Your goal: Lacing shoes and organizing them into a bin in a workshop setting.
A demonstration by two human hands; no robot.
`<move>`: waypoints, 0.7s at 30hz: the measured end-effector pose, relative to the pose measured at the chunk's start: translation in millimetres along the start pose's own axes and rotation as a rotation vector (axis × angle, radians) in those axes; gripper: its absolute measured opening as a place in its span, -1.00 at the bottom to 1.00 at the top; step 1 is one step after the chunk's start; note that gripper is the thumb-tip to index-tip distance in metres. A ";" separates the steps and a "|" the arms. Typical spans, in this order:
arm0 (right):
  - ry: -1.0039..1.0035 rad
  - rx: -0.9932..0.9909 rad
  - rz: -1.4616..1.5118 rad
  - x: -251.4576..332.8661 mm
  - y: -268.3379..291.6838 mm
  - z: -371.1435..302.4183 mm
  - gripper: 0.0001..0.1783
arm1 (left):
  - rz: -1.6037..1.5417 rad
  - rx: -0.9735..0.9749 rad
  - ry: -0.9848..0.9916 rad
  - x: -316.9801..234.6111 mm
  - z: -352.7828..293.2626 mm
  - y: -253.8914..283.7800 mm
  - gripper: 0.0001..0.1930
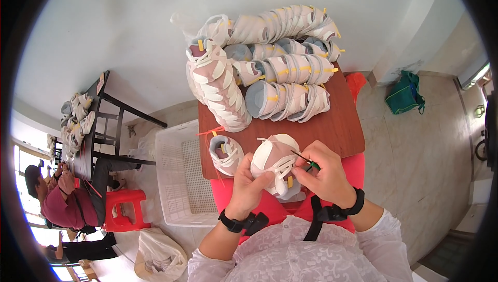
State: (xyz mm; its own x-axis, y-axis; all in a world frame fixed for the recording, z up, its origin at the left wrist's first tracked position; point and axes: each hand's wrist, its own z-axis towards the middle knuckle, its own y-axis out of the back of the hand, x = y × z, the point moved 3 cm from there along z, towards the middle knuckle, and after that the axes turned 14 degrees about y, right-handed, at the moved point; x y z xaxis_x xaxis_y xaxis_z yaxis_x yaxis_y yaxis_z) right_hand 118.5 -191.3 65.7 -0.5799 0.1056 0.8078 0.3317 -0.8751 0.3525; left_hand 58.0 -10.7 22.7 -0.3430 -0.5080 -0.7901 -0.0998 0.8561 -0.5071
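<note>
white lace top point(306, 253) closest in head view, bottom edge, forearms out from it, black bands point(356, 201) on the wrists. left hand point(246, 186): grip closed around a pink-and-white shoe point(272, 157), toe pointing away from the person. right hand point(327, 175): grip pinched on a thin tool point(313, 166), dark shaft, green handle, tip by the shoe's laces, can't tell if touching. shoe is held up over near edge of red-brown counter point(340, 126). second shoe point(226, 155) on counter, just left of it, red cord point(210, 132) next to that. behind: stacked shoes point(288, 69), nested in rows, yellow tabs showing. floor left: white crate point(174, 191), cream sack point(161, 258) nearer. farther left: person in maroon top point(70, 207), red stool point(124, 199), dark counter point(89, 150) with more shoes. right: green bag point(404, 93) on floor
</note>
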 end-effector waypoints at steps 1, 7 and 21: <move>-0.011 -0.004 -0.001 0.1 0.0 -0.1 -0.82 | -0.064 0.005 0.003 0.6 0.5 -2.1 -0.46; -0.017 -0.015 0.020 -2.9 -4.5 -3.1 -0.79 | -0.338 0.140 0.065 11.2 3.9 -4.4 -0.46; 0.017 -0.138 -0.169 3.2 -25.2 -35.6 -0.74 | -0.279 0.041 0.007 30.4 6.0 -11.0 -0.35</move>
State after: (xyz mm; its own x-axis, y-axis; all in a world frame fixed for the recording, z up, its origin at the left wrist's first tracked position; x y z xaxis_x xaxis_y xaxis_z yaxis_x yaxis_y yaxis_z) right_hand 81.8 -185.7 42.6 -0.6312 0.2498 0.7343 0.1241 -0.9020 0.4136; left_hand 54.3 -36.2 2.2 -0.3136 -0.7229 -0.6157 -0.1537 0.6785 -0.7184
